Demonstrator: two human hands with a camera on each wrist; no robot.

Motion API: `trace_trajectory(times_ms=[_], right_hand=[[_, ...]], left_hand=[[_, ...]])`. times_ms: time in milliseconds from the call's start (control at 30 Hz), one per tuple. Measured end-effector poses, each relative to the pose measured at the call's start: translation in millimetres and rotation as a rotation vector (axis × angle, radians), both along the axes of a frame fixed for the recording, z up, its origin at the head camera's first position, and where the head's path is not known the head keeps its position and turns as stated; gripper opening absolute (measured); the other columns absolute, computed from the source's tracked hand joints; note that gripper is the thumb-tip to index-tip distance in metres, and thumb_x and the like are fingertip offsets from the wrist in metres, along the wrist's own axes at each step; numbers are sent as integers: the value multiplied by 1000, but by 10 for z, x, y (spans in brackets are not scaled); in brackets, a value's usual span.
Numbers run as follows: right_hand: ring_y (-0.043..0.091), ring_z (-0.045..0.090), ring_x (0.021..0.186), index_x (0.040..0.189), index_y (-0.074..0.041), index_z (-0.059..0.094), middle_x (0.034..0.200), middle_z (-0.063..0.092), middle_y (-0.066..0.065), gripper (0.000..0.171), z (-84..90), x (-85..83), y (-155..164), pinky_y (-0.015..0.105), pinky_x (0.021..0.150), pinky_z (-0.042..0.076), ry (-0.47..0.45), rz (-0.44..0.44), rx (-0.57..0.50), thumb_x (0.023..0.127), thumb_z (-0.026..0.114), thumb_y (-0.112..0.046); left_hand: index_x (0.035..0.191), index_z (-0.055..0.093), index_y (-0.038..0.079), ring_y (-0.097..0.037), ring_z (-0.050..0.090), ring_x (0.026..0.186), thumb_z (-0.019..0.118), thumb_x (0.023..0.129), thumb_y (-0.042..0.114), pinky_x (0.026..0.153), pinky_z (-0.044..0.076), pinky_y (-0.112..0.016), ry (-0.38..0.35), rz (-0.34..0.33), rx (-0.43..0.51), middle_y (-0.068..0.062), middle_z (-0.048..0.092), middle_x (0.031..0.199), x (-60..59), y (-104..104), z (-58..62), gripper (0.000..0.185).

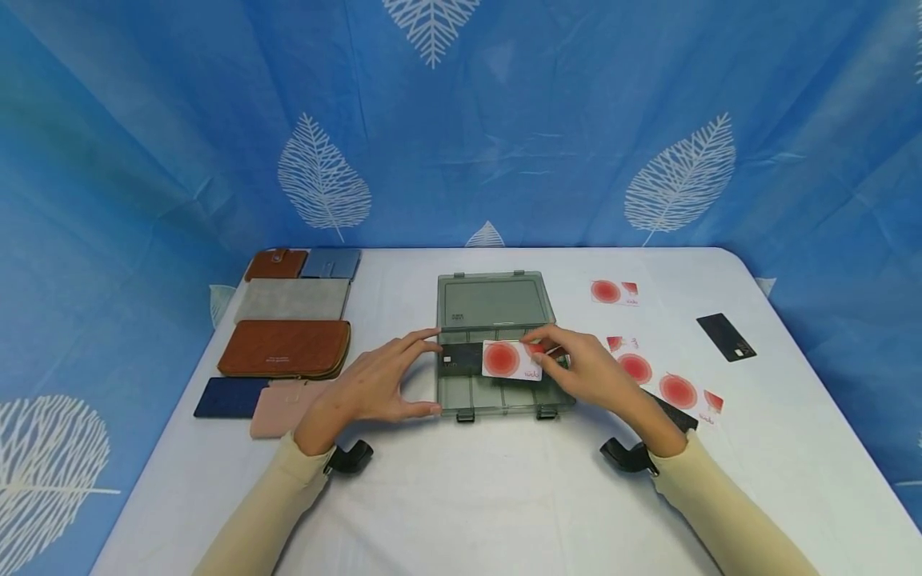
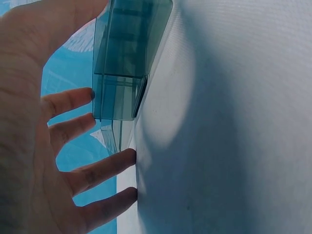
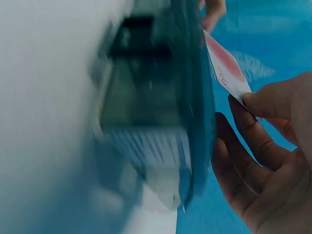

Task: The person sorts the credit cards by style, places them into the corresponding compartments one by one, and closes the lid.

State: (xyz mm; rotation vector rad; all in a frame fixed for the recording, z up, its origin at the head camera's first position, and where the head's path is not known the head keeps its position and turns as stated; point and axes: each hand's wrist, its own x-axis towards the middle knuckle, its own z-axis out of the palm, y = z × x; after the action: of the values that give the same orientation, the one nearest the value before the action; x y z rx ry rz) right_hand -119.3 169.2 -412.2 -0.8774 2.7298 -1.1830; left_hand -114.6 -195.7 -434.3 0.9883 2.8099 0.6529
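A translucent grey-green divided plastic box stands on the table with its lid laid back. Over its compartments lies a black card. Between thumb and fingers, my right hand pinches a white card with a red circle, also seen tilted above the box rim in the right wrist view. That card overlaps the black one in the head view. At the box's left side is my left hand, its fingers spread and fairly straight. In the left wrist view, fingertips touch or nearly touch the box wall.
Wallets lie at the left: a brown zip wallet, a grey one, a navy one, a pink one. On the right are several loose cards, including a black card and a red-and-white card. A blue curtain hangs behind.
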Motion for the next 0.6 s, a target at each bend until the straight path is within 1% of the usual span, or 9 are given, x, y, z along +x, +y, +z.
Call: trace_trajectory(times_ms=[100, 300, 367, 500, 600], right_hand=[[20, 76, 102, 131, -12, 71, 120, 77, 3, 33, -29, 67, -95, 42, 88, 63, 3, 26, 7, 101, 73, -1], [10, 73, 96, 128, -17, 72, 112, 77, -5, 30, -65, 193, -259, 37, 84, 62, 8, 57, 47, 100, 75, -6], [8, 72, 96, 127, -17, 73, 113, 76, -7, 29, -78, 228, -303, 37, 85, 61, 10, 66, 63, 100, 76, -7], [6, 71, 99, 125, -21, 73, 116, 76, -9, 28, -124, 276, -371, 37, 88, 60, 50, 71, 103, 100, 76, -9], [6, 70, 98, 125, -21, 74, 116, 77, -9, 26, -154, 298, -410, 37, 87, 60, 90, 88, 120, 102, 75, -10]], left_hand=[[153, 56, 22, -32, 55, 144, 81, 84, 70, 101, 56, -58, -8, 6, 0, 0, 36, 173, 5, 5, 3, 87], [153, 56, 22, -32, 55, 144, 81, 84, 68, 103, 55, -58, -20, 14, -3, 0, 36, 173, 8, 16, 1, 86], [153, 56, 21, -33, 54, 145, 81, 84, 68, 103, 55, -59, -22, 14, -4, 0, 35, 174, 8, 17, 0, 87], [154, 56, 22, -33, 54, 145, 81, 84, 68, 103, 55, -59, -24, 19, -7, 0, 35, 174, 11, 14, -2, 87], [154, 55, 22, -33, 54, 145, 81, 84, 69, 103, 55, -59, -27, 21, -9, 0, 34, 174, 14, 11, 0, 88]])
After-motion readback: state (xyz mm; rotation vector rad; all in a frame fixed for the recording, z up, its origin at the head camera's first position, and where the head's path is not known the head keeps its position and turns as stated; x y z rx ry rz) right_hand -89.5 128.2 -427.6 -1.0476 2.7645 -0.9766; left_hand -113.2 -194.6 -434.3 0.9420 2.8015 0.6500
